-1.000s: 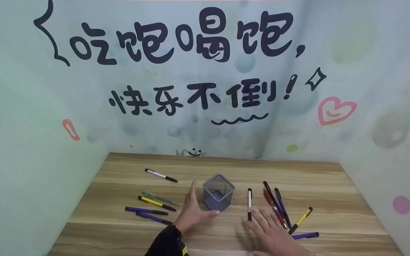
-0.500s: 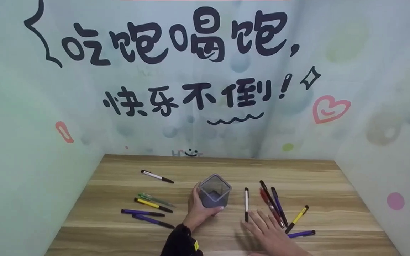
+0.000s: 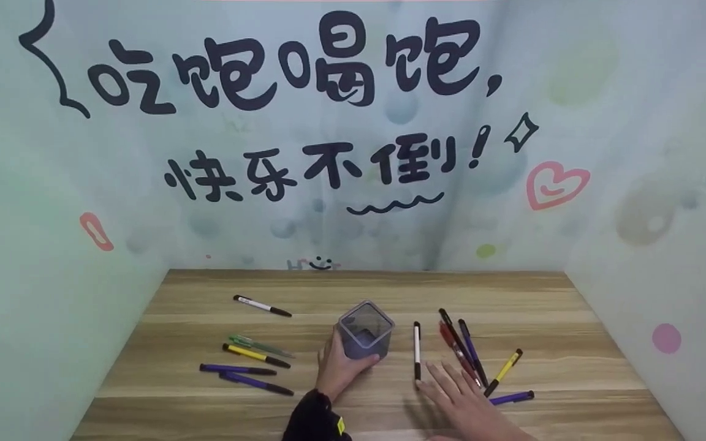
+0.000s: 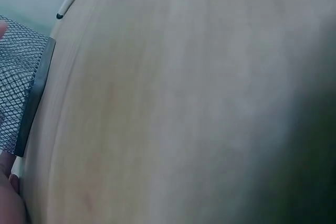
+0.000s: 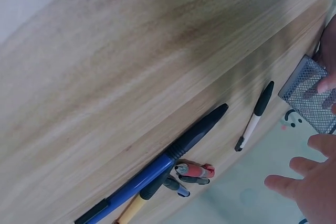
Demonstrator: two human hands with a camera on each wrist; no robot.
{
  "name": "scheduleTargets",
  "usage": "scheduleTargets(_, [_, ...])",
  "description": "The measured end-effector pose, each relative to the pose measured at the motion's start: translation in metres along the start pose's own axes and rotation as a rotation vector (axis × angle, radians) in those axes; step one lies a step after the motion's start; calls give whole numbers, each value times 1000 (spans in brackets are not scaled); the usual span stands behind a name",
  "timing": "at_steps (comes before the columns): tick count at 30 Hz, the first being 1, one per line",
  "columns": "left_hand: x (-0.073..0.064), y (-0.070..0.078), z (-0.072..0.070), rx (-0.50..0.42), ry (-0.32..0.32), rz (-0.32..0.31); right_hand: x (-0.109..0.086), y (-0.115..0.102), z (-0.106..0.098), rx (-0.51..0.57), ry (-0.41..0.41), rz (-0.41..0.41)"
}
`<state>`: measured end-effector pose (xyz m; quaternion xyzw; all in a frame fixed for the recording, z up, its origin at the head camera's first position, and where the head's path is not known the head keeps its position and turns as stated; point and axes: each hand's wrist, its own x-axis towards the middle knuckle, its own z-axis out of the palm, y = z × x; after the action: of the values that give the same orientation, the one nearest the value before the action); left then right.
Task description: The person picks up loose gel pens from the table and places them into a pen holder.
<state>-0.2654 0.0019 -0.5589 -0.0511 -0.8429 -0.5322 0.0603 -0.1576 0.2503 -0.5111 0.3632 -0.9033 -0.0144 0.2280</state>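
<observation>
A square mesh pen holder (image 3: 366,335) stands upright mid-table with its open top facing up. My left hand (image 3: 337,370) grips it from the left and front, thumb across the near side. The left wrist view shows the mesh wall (image 4: 21,77) and its dark rim or base edge. With its fingers spread, my right hand (image 3: 466,404) hovers over or rests on the table and holds nothing; contact cannot be told. Close to its fingertips lies a white pen (image 3: 417,346) with black ends. The right wrist view also shows a blue pen (image 5: 142,174).
Left of the holder lie a white pen (image 3: 262,305), a green pen (image 3: 261,345), a yellow pen (image 3: 256,355) and two blue pens. At the right are a red pen (image 3: 451,343), a black pen, a yellow pen (image 3: 504,372) and blue pens. Printed curtains enclose the table (image 3: 206,285).
My left hand has closed from beside the pen holder onto its wall and now grips it. The right hand has hardly moved. The head view has shifted slightly.
</observation>
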Motion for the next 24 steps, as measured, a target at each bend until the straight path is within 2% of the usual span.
scheduleTargets(4, [0,-1,-1,2,-5,2,-1,0,1,-46,33,-14])
scheduleTargets(12, [0,-2,-2,-18,-37,-12,-5,0,4,-50,33,-6])
scheduleTargets(18, [0,-5,-5,-153,-105,51,-7,1,6,-69,44,-8])
scheduleTargets(24, [-1,-8,-8,-240,-157,56,-6,2,5,-39,33,-6])
